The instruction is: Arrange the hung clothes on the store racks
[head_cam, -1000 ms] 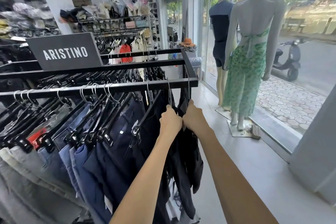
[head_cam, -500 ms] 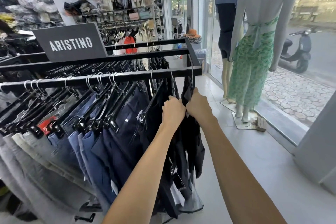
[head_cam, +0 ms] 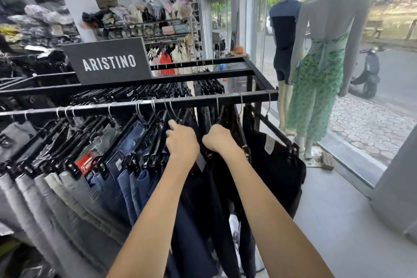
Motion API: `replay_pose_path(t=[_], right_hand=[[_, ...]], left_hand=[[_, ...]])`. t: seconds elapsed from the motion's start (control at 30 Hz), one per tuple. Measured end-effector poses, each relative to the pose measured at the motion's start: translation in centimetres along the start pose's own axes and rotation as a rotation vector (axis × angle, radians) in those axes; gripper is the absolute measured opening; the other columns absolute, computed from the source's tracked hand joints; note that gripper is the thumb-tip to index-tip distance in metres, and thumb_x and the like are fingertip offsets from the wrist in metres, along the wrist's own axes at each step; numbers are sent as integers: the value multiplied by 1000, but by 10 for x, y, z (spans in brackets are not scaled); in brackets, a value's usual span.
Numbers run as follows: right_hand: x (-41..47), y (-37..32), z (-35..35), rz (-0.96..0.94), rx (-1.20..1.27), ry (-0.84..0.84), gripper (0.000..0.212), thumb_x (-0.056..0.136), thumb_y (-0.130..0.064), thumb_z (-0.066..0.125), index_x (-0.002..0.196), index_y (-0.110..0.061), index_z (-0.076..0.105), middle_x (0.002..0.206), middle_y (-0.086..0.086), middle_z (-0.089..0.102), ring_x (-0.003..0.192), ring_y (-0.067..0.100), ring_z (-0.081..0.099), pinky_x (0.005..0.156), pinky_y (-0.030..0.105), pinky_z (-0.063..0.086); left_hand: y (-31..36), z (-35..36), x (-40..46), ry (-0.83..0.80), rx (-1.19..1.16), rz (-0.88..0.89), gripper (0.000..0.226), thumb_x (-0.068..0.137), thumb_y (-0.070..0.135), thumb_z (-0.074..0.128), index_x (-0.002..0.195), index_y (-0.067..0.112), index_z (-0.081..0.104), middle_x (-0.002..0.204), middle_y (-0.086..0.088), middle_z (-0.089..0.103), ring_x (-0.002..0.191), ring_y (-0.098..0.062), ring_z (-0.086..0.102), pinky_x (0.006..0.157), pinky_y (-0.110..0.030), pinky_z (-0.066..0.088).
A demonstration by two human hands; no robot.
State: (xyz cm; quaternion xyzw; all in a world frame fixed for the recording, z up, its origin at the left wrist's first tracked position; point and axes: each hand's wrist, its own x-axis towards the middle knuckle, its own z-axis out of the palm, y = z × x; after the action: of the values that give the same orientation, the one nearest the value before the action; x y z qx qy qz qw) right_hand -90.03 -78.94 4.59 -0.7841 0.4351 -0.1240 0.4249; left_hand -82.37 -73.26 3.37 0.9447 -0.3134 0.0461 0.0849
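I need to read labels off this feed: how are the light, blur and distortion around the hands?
Head view: even daylight from the shop window, no hard glare; wide-angle lens bows the rack rail; left hand and right hand fairly sharp among dark trousers; small tags unreadable, only the ARISTINO sign legible.

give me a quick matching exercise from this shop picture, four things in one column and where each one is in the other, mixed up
Things:
1. ARISTINO sign
2. scooter
3. black trousers
4. grey jeans

Places:
A. at the rail's right end, nearest the window
B. on top of the rack, on its middle bar
C. outside the glass, on the street
D. at the left of the front rail

Pairs: 1-B, 2-C, 3-A, 4-D
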Motion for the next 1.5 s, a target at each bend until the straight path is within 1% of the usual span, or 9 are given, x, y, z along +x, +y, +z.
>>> replay_pose_path(t=[0.07, 0.17, 0.27, 0.37, 0.43, 0.6, 0.8, 0.97, 1.5], right_hand=[[7, -2, 10, 71, 33, 10, 36, 93, -12, 51, 122, 9, 49, 131, 22, 56, 99, 32, 62, 78, 32, 46], [12, -2, 20, 165, 103, 44, 65, 96, -9, 49, 150, 5, 17, 145, 25, 43, 128, 39, 50, 101, 42, 46], [15, 4, 23, 192, 61, 68, 72, 98, -8, 45, 157, -10, 4, 144, 25, 44, 124, 39, 53, 104, 49, 46], [16, 10, 23, 166, 60, 86, 73, 96, -8, 42, 159, -17, 5, 143, 23, 46, 122, 37, 55, 104, 48, 46], [13, 12, 25, 150, 89, 105, 73, 95, -9, 43, 159, -18, 7, 141, 23, 48, 123, 38, 54, 104, 48, 46], [16, 21, 19, 147, 77, 125, 74, 97, -8, 43, 160, -19, 5, 141, 22, 48, 124, 36, 53, 97, 41, 44], [17, 30, 15, 119, 46, 115, 78, 94, -8, 44, 159, -21, 2, 139, 22, 50, 122, 36, 55, 104, 48, 45], [18, 31, 17, 98, 32, 92, 81, 96, -10, 46, 160, -19, -3, 144, 23, 46, 124, 36, 53, 104, 46, 44], [18, 33, 22, 67, 12, 79, 80, 96, -7, 45, 159, -17, -4, 140, 22, 49, 118, 35, 56, 99, 44, 47]], left_hand=[[-5, 1, 10, -101, -138, 13, 39, 92, 6, 52, 128, -9, 49, 135, -25, 39, 113, -38, 54, 89, -40, 47], [-12, 7, 18, -167, -281, 46, 47, 90, 8, 54, 132, -9, 44, 135, -26, 43, 116, -41, 52, 93, -40, 44], [-20, 11, 19, -234, -458, 46, 58, 90, 10, 50, 144, 3, 32, 138, -23, 42, 118, -41, 51, 97, -40, 44], [-15, 17, 12, -199, -594, 31, 53, 87, 1, 45, 139, -1, 33, 124, -25, 55, 110, -41, 55, 85, -38, 46], [-7, 19, 6, -110, -628, 45, 33, 85, -4, 45, 118, -5, 47, 117, -25, 58, 107, -42, 56, 78, -36, 42], [13, 17, 1, -88, -594, 155, 22, 82, -9, 44, 103, -5, 53, 107, -23, 61, 99, -42, 58, 75, -37, 43], [21, 24, 0, -127, -664, 93, 36, 85, -6, 47, 121, -6, 49, 119, -23, 58, 106, -39, 58, 89, -44, 50], [16, 29, -4, -144, -696, 79, 66, 87, -5, 46, 150, -1, 25, 130, -22, 53, 112, -37, 58, 94, -48, 50], [13, 29, -8, -113, -679, 56, 71, 89, -4, 46, 153, -2, 14, 145, -21, 40, 128, -37, 45, 106, -44, 40]])
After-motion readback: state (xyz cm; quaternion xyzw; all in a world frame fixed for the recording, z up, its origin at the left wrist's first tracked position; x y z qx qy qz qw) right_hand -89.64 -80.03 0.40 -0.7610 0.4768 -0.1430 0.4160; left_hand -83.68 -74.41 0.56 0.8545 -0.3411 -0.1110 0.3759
